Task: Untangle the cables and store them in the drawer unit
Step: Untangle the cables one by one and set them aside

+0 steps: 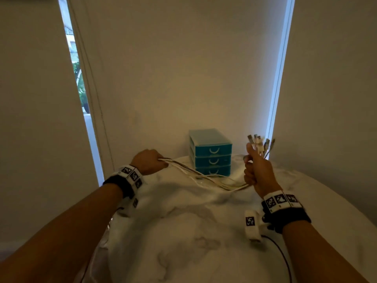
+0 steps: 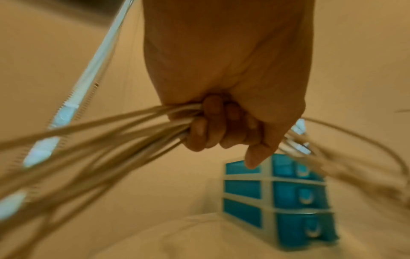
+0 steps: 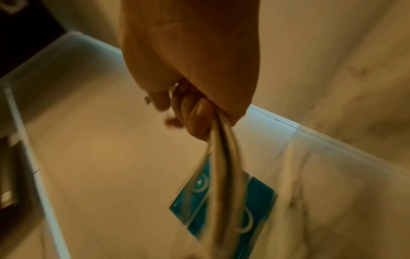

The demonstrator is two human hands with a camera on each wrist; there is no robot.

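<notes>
Several white cables (image 1: 206, 176) sag between my two hands above a white marble table (image 1: 183, 231). My left hand (image 1: 150, 161) grips one end of the bundle in a fist, left of the drawer unit; the strands (image 2: 124, 126) fan out from its curled fingers (image 2: 210, 122). My right hand (image 1: 256, 170) holds the other end upright, with the plugs (image 1: 260, 142) sticking up above the thumb. The cables (image 3: 224, 157) hang from that fist. The teal drawer unit (image 1: 212, 154) with three shut drawers stands at the table's back, between the hands (image 2: 277, 201) (image 3: 224, 206).
Beige roller blinds (image 1: 183, 68) close off the back, with strips of window on the left (image 1: 76, 64) and right (image 1: 279, 64). A black wire (image 1: 283, 256) trails from my right wrist strap over the table's near right part.
</notes>
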